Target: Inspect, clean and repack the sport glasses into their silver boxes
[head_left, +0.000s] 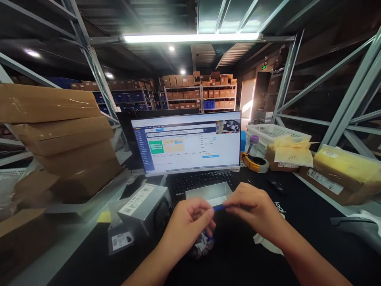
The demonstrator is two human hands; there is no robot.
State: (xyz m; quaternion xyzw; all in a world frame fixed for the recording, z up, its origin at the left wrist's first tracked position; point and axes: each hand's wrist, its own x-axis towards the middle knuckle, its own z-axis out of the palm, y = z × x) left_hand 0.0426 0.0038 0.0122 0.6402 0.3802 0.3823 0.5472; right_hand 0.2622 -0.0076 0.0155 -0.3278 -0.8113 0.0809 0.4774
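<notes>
A short length of thin blue strip (219,207) stretches between my hands. The fingers of my left hand (193,216) are curled and pinch its left end. On the other side my right hand (253,202) grips it between thumb and fingertips. Under my left fingers hangs a crumpled grey and white bundle (204,244), with more blue at its top; its kind is unclear. Just behind both hands stands an open, pale grey box (210,191), partly covered by them.
A monitor (190,145) and keyboard (199,180) stand beyond. To the left are a silver headset box (145,208) and stacked cartons (68,155). At right lie a mouse (276,186), yellow tape (254,162), a white basket (278,133) and cartons holding yellow packets (293,153).
</notes>
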